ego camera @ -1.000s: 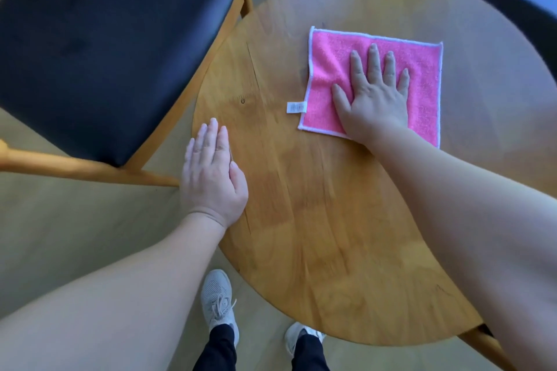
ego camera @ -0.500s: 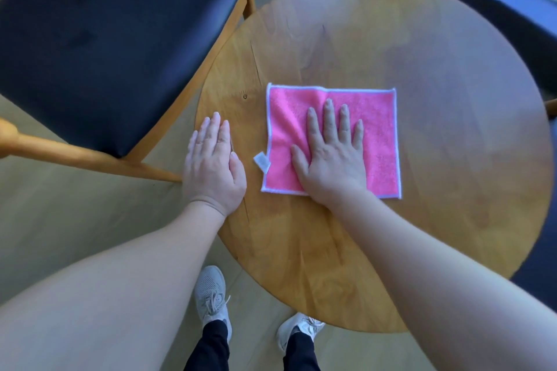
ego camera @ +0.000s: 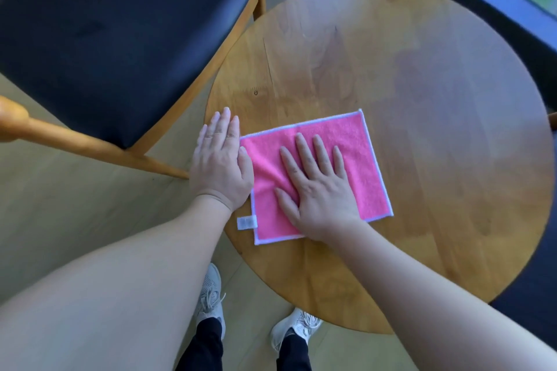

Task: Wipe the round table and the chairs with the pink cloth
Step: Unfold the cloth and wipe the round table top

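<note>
Cloth, pink [ego camera: 358, 159] with a pale hem, lies spread flat on the round table [ego camera: 422, 99], directly under the right hand [ego camera: 319, 187], which presses down on it with palm flat and all fingers straight and slightly fanned, pointing away from the person. A small white tag [ego camera: 246, 222] sticks out from the cloth's corner just below the left wrist. The left hand [ego camera: 221, 163] lies flat too, fingers straight and together, at the table's rim; its thumb side touches the cloth's edge, while its outer side reaches the rim. The cloth's hem nearest the person sits close to the table's edge below the right wrist. Beyond the fingertips of both hands, and out past the right hand, bare wood runs on to the far rim. Past the left hand stands a chair [ego camera: 120, 39] with a dark padded seat and wooden frame, its corner just beside the table. Beneath the forearms, two pale sneakers [ego camera: 211, 292] rest on light flooring.
</note>
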Demonstrator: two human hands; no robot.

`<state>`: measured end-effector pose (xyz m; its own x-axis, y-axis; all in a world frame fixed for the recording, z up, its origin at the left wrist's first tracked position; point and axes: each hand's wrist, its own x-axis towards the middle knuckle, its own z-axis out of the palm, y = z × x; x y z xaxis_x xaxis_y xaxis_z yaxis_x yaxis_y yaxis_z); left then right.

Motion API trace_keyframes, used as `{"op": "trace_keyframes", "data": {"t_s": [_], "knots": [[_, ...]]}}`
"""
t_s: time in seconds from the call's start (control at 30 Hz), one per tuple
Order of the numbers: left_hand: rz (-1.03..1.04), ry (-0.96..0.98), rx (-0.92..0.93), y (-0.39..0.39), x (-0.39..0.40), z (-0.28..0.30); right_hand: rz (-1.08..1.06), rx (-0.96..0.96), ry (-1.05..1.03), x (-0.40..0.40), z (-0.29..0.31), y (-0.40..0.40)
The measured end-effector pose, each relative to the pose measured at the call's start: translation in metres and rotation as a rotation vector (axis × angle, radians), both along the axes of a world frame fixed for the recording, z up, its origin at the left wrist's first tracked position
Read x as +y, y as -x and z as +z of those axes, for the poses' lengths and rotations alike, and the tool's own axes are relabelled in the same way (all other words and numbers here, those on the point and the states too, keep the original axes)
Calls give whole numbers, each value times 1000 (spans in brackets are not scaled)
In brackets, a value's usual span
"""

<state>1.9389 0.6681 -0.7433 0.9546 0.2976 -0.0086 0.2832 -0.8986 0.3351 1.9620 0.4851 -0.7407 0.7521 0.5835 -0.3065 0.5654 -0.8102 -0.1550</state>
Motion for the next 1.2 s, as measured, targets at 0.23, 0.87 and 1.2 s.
{"op": "trace_keyframes", "data": {"t_s": [0.23,0.87,1.2], "knots": [[-3,16,-19,1,1,-2,-89,-63,28,16,0,-89],[8,88,-75,2,4,-4,-317,-92,53,71,-1,-165],[25,409,-309,7,8,-2,-56,-27,26,59,5,-61]]}}
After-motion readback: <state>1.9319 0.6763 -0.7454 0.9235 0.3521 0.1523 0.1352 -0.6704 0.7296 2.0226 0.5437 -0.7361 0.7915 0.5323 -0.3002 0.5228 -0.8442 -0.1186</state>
